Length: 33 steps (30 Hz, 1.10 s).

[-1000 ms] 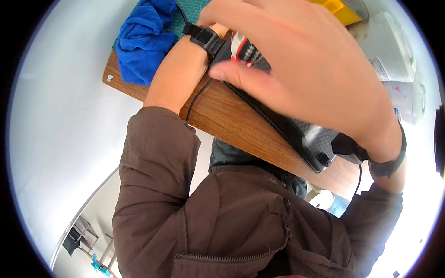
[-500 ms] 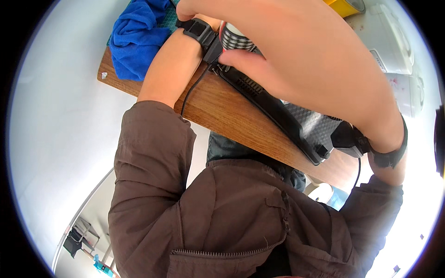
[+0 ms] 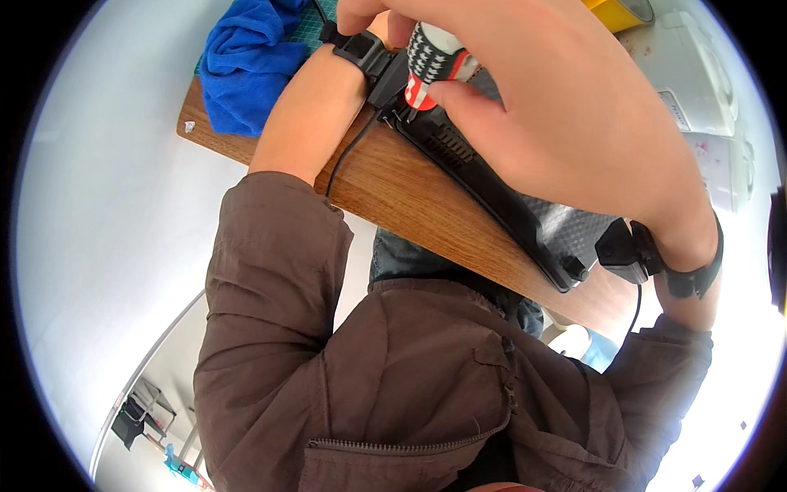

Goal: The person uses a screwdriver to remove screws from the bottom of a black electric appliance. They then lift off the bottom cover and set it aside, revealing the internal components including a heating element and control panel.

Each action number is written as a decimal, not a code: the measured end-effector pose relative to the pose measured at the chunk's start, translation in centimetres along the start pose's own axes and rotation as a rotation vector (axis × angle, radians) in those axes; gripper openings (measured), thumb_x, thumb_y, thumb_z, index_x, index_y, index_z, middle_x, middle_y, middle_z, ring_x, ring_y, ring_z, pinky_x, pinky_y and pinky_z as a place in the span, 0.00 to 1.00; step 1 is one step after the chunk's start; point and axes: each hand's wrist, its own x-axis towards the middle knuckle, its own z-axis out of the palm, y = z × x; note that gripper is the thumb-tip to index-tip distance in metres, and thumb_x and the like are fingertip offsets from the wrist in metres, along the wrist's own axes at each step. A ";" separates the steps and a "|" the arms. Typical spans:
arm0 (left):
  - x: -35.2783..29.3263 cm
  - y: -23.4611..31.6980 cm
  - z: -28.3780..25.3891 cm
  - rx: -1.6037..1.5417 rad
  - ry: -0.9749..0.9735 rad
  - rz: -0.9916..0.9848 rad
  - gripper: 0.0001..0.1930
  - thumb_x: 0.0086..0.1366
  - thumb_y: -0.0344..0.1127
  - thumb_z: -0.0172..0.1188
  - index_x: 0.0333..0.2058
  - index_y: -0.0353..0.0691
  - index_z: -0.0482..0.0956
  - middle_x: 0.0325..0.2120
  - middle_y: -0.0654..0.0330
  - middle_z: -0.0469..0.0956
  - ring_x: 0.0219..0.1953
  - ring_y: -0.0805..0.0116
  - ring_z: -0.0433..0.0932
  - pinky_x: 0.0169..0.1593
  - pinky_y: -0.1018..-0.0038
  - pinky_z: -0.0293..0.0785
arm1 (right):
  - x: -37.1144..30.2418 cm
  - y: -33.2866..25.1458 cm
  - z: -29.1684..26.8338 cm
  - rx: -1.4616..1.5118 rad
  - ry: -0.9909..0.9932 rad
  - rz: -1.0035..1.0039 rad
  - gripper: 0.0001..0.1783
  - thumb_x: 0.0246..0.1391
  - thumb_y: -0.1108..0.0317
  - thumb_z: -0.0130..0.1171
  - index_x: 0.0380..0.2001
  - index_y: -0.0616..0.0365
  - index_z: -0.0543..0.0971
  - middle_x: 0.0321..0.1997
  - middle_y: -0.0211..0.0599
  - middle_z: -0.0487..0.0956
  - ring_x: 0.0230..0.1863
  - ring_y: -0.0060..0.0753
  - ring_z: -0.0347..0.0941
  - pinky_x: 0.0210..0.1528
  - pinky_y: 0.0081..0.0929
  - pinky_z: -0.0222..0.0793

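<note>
My right hand (image 3: 525,107) reaches across from the right, its fingers closed round a screwdriver (image 3: 434,61). The thick handle has a black-and-white pattern and red parts. Its thin tip points down at the near left end of a long black-and-grey device (image 3: 479,164) with vent slots; contact cannot be made out. My left hand (image 3: 379,26) is at the top edge beside the device, mostly hidden behind my right hand, so its fingers do not show. A black strapped unit (image 3: 365,56) with a cable sits on my left wrist.
The device lies on a wooden table (image 3: 369,184). A crumpled blue cloth (image 3: 246,70) rests on a green mat (image 3: 310,31) at the far left. White containers (image 3: 693,74) and a yellow object (image 3: 623,12) stand far right. Another black unit (image 3: 623,250) is on my right wrist.
My right hand has shifted slightly right and turned the screwdriver, so more of its handle, the red end and the tip now show. My left forearm has moved slightly right.
</note>
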 end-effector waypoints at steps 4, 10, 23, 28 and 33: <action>0.9 -0.1 -0.2 0.011 -0.023 0.015 0.37 0.61 0.45 0.73 0.65 0.37 0.71 0.58 0.48 0.76 0.54 0.57 0.79 0.57 0.65 0.76 | -0.3 -0.3 -0.3 0.021 0.012 0.048 0.23 0.59 0.75 0.62 0.57 0.65 0.72 0.54 0.44 0.79 0.54 0.34 0.78 0.58 0.28 0.74; 2.9 -0.3 -0.7 0.065 -0.073 0.032 0.37 0.61 0.45 0.73 0.65 0.37 0.71 0.58 0.48 0.76 0.55 0.57 0.78 0.57 0.65 0.76 | -1.8 -0.6 -0.8 0.155 0.129 0.216 0.24 0.59 0.75 0.63 0.58 0.65 0.72 0.55 0.44 0.79 0.55 0.33 0.78 0.58 0.28 0.74; 6.7 -0.7 0.4 0.112 -0.266 0.013 0.38 0.61 0.45 0.74 0.65 0.37 0.70 0.59 0.47 0.76 0.55 0.57 0.78 0.57 0.64 0.76 | -28.5 0.4 -3.0 0.569 1.143 0.903 0.14 0.71 0.67 0.55 0.53 0.66 0.72 0.51 0.44 0.78 0.55 0.36 0.78 0.67 0.40 0.73; 6.2 -1.8 1.2 0.066 -0.251 -0.007 0.37 0.63 0.51 0.72 0.67 0.44 0.71 0.57 0.54 0.78 0.52 0.63 0.78 0.56 0.67 0.77 | -36.7 -0.9 1.1 0.541 1.403 1.039 0.11 0.70 0.70 0.57 0.50 0.65 0.72 0.47 0.42 0.77 0.53 0.35 0.78 0.64 0.36 0.77; 6.3 -1.2 0.1 0.071 -0.297 -0.098 0.37 0.66 0.51 0.69 0.69 0.46 0.69 0.57 0.58 0.78 0.50 0.68 0.77 0.55 0.70 0.75 | -39.4 0.3 3.5 0.626 1.488 0.971 0.12 0.70 0.70 0.57 0.51 0.65 0.72 0.48 0.41 0.77 0.53 0.35 0.78 0.63 0.36 0.78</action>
